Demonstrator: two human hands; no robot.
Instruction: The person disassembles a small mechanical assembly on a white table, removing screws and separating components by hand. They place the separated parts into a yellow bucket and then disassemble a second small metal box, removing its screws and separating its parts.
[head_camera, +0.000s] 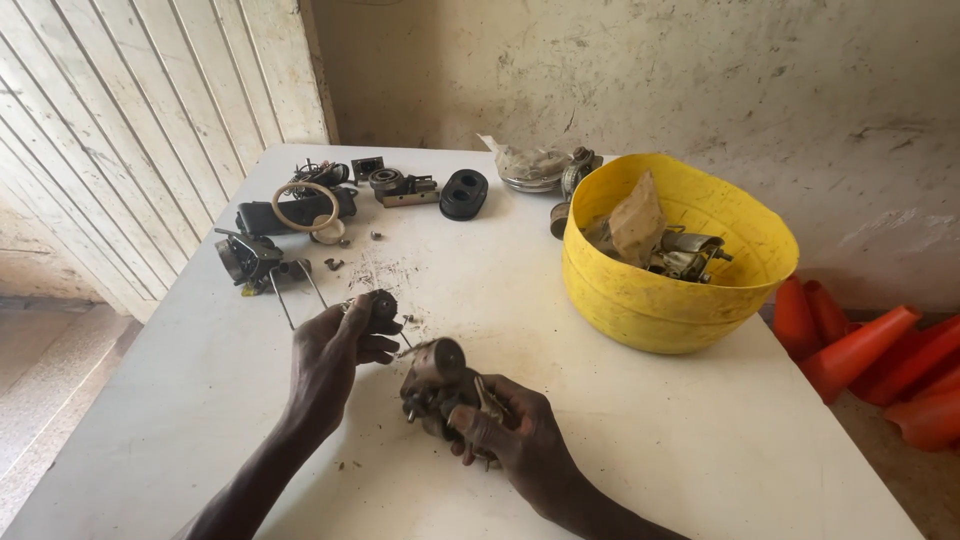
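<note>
Right hand (515, 432) fingers gripping the metal carburetor-like part (437, 385), left hand (335, 352) fingers pinching a screwdriver (385, 312) beside it; probably loosening, needing steady tip alignment.

Bare table (700, 440) lay open right of the hands, below the yellow bowl (660, 300). Scattered metal parts (300, 215) crowded the far left; a wall (650, 70) closed the back edge.
</note>
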